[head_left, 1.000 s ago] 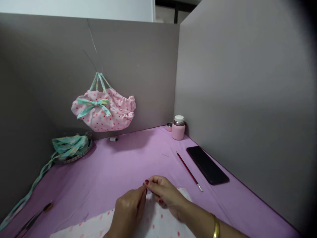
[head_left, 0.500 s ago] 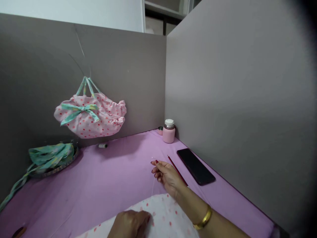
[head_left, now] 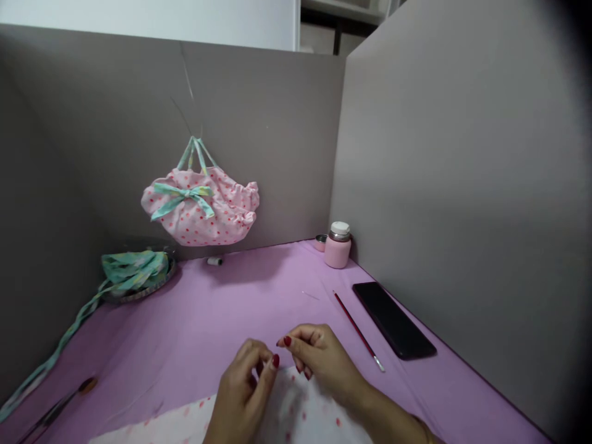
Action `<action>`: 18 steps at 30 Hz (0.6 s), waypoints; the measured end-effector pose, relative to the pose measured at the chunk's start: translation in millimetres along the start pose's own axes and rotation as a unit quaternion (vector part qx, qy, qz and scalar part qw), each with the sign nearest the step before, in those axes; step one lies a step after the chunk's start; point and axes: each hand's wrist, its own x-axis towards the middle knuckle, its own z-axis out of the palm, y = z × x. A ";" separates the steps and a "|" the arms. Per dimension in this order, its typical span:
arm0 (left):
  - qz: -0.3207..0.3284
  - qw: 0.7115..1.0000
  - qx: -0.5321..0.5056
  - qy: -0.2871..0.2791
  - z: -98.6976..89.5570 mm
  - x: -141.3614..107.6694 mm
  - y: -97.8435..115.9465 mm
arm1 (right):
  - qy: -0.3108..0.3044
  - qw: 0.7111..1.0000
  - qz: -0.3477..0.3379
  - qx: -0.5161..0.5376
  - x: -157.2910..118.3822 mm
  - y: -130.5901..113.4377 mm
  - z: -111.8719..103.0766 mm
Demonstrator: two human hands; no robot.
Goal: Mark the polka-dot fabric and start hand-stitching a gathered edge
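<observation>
White fabric (head_left: 303,416) with red and pink dots lies along the near edge, under both hands. My left hand (head_left: 243,385) is raised just above it, thumb and forefinger closed together; what they hold is too small to make out. Close by on its right, my right hand (head_left: 319,357) pinches thumb against forefinger. A fine thread ran down from this pinch to the fabric half a second ago; it hardly shows now. Farther back on the purple cloth (head_left: 259,302) lies a thin needle (head_left: 311,295), apart from both hands.
A red pencil (head_left: 356,330) and black phone (head_left: 393,320) lie right, before a pink jar (head_left: 337,250). A dotted bag (head_left: 201,213) hangs behind. Left are a small spool (head_left: 214,261), green fabric strips (head_left: 136,271) in a basket, and a dark tool with a brown end (head_left: 87,385).
My right hand has come down and nearer, beside the left. My left hand has lifted from the fabric, its thumb and forefinger closing. The view has swung left.
</observation>
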 end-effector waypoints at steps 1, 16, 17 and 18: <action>-0.036 0.999 -0.024 0.023 -3.6 2.4 2.1 | -0.009 1.000 0.002 -0.022 -2.2 1.3 4.1; -0.199 0.947 -0.228 0.105 -10.1 11.0 -11.4 | 0.001 0.999 -0.029 -0.028 -7.3 5.4 15.8; -0.208 0.946 -0.215 0.125 -12.5 12.4 -12.8 | 0.004 0.999 -0.031 -0.027 -9.0 1.3 15.3; -0.214 0.945 -0.201 0.147 -14.8 13.7 -14.4 | -0.001 0.999 -0.031 -0.021 -12.1 -4.3 14.8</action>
